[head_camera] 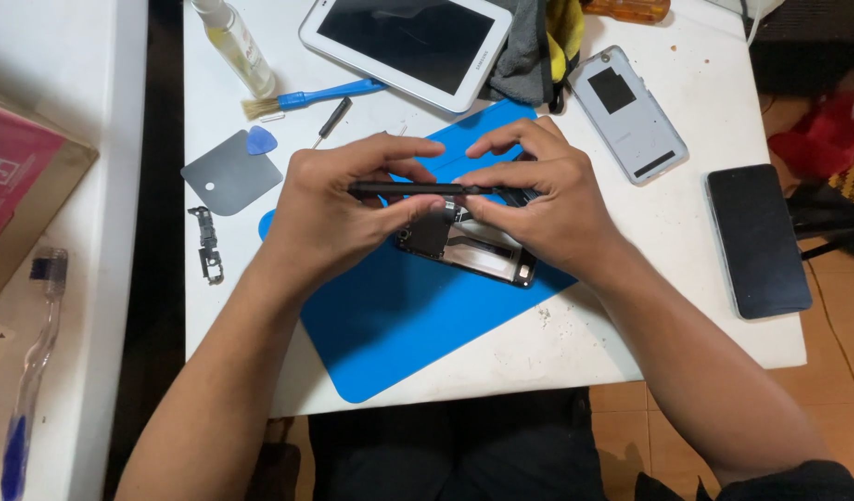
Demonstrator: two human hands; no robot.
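Two hands: both meet over the middle of the blue mat point(390, 325), each pinching one end of the same dark strip.
Left hand point(330, 209): fingers closed on the left end of a thin black frame piece point(404, 188), thumb under, fingertips on top.
Right hand point(538, 195): clamped on the right end of that piece, fingers curled over it.
Frame piece: held edge-on and level, just above the opened phone body point(464, 246), which lies on the mat with its insides showing.
Step in hand: to my eye, the piece is being parted from, or lined up against, the phone body; which of the two I cannot tell.
Next move calls for: an even grip from both ends and no twisting, since so thin a strip looks likely to bend.
Far side: a white tablet point(408, 42), a blue-handled brush point(306, 97) and a small spray bottle point(232, 42).
Left of the mat: a grey plastic card point(228, 176), a blue pick point(260, 140) and a small black bracket point(207, 246).
Right: a grey back cover point(626, 111) and, nearer, a dark phone point(756, 241) lying flat.
Table point(575, 343): white, with crumbs of debris near the mat's edge.
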